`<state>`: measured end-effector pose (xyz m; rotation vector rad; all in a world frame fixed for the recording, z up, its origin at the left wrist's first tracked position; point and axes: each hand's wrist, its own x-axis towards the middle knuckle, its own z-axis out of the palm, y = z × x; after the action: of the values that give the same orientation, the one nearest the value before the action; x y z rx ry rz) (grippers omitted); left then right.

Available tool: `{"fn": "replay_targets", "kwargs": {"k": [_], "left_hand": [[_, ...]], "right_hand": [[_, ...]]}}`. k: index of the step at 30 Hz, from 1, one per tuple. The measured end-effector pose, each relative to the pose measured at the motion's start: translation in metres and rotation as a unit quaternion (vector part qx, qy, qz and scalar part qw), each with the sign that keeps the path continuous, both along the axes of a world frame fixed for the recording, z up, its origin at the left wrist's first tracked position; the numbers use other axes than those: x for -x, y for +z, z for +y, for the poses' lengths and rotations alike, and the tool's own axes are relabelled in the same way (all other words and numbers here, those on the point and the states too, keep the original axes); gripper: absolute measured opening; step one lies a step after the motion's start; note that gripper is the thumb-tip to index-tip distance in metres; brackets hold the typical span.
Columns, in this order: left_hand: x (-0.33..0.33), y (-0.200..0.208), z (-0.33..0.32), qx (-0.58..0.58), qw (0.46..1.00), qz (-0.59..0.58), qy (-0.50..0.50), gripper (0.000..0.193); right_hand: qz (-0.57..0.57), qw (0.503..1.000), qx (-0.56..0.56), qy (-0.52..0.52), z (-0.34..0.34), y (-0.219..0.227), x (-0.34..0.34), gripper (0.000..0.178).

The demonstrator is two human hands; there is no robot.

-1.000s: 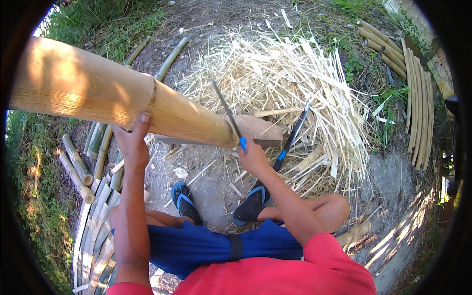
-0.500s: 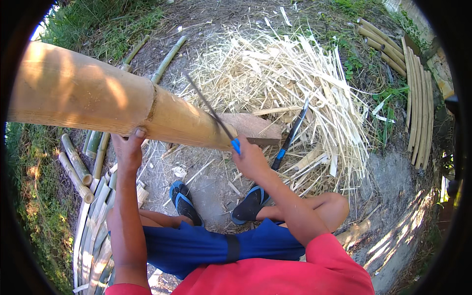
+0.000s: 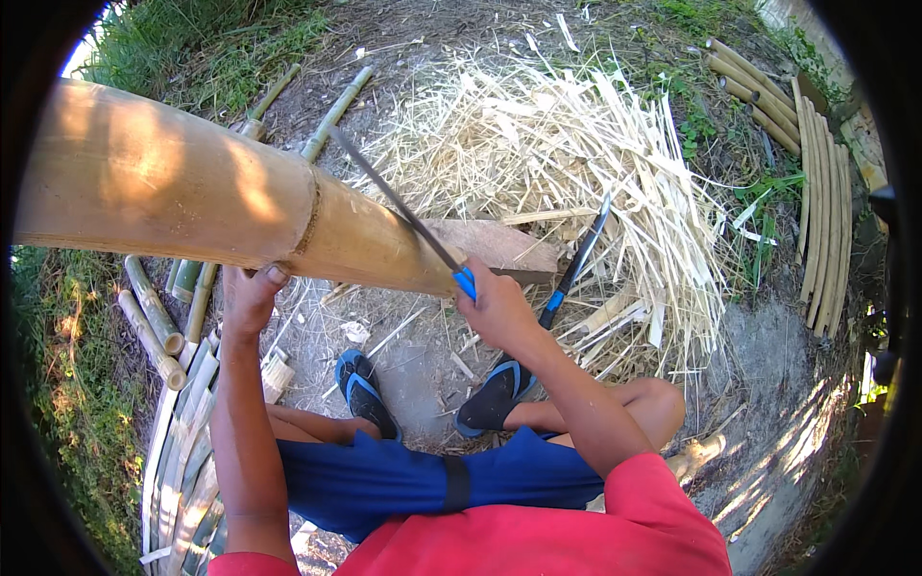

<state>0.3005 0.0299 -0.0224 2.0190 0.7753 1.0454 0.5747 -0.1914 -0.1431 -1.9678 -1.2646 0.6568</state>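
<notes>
A thick tan bamboo pole (image 3: 192, 187) slants in from the left, with a raised joint ring partway along it. Beneath it, my left hand (image 3: 252, 293) is closed on its near underside, thumb pressed against the wall and fingers mostly hidden. My right hand (image 3: 499, 305) grips the blue handle of a long, narrow, dark blade (image 3: 399, 200); whether it is a knife or a saw I cannot tell. This blade lies slantwise across the pole near its right end. Beyond that end, a wooden block (image 3: 495, 246) sits on the ground, partly covered by the pole.
A second blade (image 3: 586, 245) with a black-and-blue handle rests beside a big heap of pale bamboo shavings (image 3: 576, 144). Cut bamboo lengths (image 3: 154, 336) and split strips (image 3: 182, 451) lie at left. More poles (image 3: 754, 86) and long slats (image 3: 824, 211) are stacked far right.
The blade's tip has swung leftward, so it lies more along the pole. The pole has shifted slightly right in view. Both hands keep their holds.
</notes>
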Motion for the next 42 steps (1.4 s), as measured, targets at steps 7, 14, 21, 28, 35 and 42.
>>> {"fn": "replay_targets", "kwargs": {"k": [7,14,21,28,35,42], "left_hand": [[-0.008,0.005,-0.009,0.144,0.984,-0.079,-0.067,0.092],[-0.038,-0.008,-0.029,0.147,0.969,-0.196,-0.034,0.089],[-0.041,0.013,-0.036,0.093,0.976,-0.197,-0.006,0.09],[-0.06,0.021,-0.027,0.123,0.917,-0.372,0.077,0.089],[-0.083,0.014,-0.003,0.127,0.931,-0.341,-0.02,0.089],[-0.102,0.009,-0.008,0.104,0.957,-0.27,-0.033,0.092]], "right_hand": [[-0.046,0.991,0.075,-0.104,0.007,-0.045,-0.016,0.027],[-0.036,0.995,0.043,-0.079,-0.007,-0.048,-0.004,0.027],[-0.088,0.972,0.167,-0.137,0.003,-0.095,-0.028,0.03],[-0.01,0.989,0.051,-0.141,-0.033,-0.116,-0.003,0.037],[-0.08,0.987,-0.082,-0.108,-0.02,0.015,-0.01,0.035],[-0.115,0.94,-0.294,-0.13,-0.014,0.06,-0.019,0.033]]}}
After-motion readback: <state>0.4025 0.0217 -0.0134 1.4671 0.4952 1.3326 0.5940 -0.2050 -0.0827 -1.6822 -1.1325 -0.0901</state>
